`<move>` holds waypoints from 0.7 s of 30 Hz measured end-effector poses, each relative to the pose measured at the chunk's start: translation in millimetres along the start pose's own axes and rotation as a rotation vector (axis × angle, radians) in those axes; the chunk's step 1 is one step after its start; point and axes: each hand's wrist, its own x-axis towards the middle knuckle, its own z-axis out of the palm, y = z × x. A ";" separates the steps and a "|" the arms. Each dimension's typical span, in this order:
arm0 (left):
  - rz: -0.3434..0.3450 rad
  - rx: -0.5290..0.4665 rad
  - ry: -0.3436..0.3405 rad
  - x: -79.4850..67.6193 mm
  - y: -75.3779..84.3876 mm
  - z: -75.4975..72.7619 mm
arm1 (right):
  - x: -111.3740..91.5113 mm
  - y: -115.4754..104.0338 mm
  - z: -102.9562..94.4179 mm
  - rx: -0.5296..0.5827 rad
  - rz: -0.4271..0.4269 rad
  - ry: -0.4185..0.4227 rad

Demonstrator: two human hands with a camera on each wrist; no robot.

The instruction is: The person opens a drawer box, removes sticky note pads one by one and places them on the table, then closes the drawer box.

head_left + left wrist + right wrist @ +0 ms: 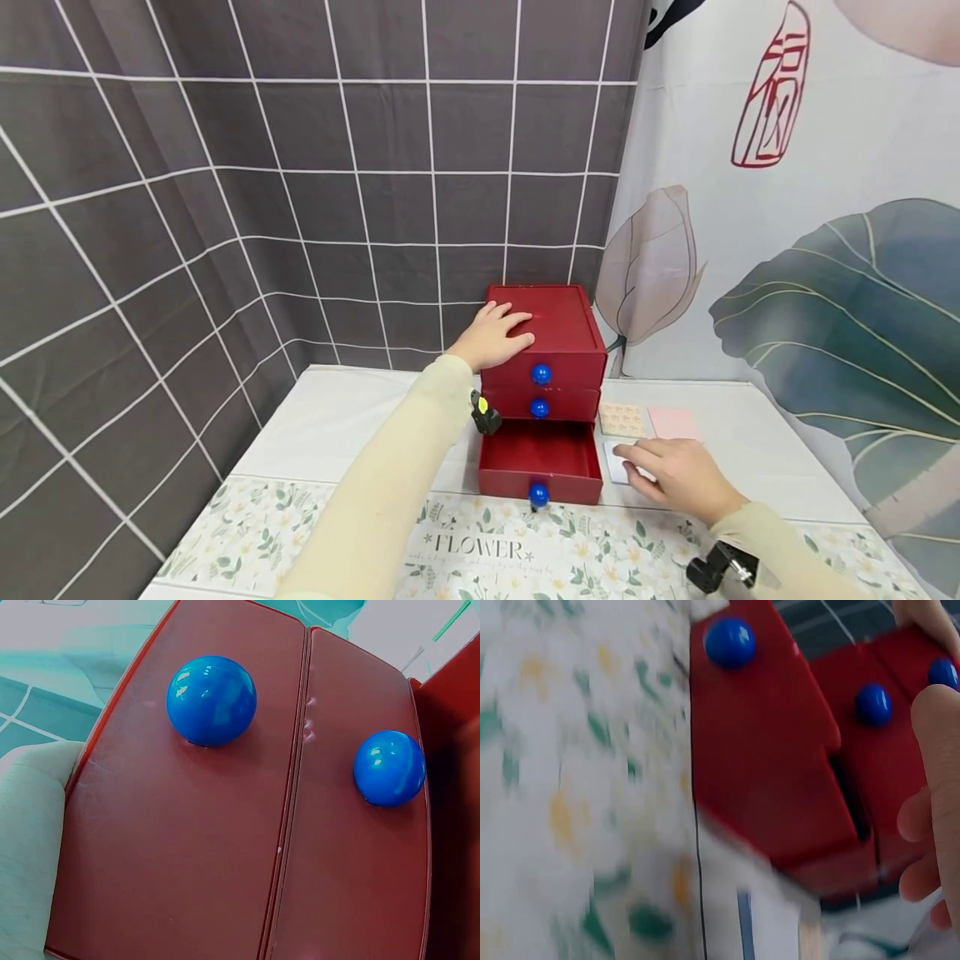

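Observation:
My left hand [491,335] rests with spread fingers on the top of a red chest of drawers [562,321]. The upper two drawers are closed, their round blue knobs [211,700] large in the left wrist view. Below them the bottom drawer [498,483] is pulled out, with its own blue knob [538,495] in front and a bare red floor inside. To its right, my right hand [678,477] is over a pale blue-white card [617,463], fingers loosely bent and overlapping the card. In the right wrist view its fingers [941,750] show nothing between them.
A beige patterned card [621,420] and a pink card [673,422] lie behind the right hand. A floral runner [480,554] printed "FLOWER" covers the table's front. A dark gridded cloth [390,200] hangs behind and left, a leaf-printed cloth [832,325] at right.

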 end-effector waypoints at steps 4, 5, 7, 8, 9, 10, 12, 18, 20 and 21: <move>-0.003 -0.006 0.005 0.0 0.3 1.0 | 19.6 -20.3 9.1 0.084 -0.044 -0.039; -0.004 -0.004 0.006 0.0 0.5 1.3 | 23.9 -26.1 11.9 0.106 -0.056 -0.055; -0.008 -0.003 0.004 -0.5 0.3 1.8 | 31.8 -37.7 17.9 0.130 -0.084 -0.096; -0.009 -0.003 0.001 -0.8 0.3 1.9 | 35.1 -43.3 21.3 0.137 -0.108 -0.105; -0.008 -0.005 0.000 -1.0 0.3 2.0 | 37.8 -48.4 24.4 0.133 -0.124 -0.110; -0.006 -0.005 -0.001 -1.2 0.4 2.1 | 40.3 -53.6 27.4 0.130 -0.131 -0.124; 0.002 -0.004 0.001 -0.8 0.0 2.6 | 44.1 -62.7 33.1 0.125 -0.133 -0.158; 0.008 0.004 0.014 1.4 -2.3 3.5 | 50.5 -83.8 49.7 0.138 0.019 -0.358; 0.011 0.006 0.014 1.8 -2.6 3.0 | 51.1 -88.7 54.5 0.126 0.062 -0.405; 0.012 0.007 0.012 1.7 -2.4 2.6 | 50.9 -90.4 56.6 0.116 0.074 -0.417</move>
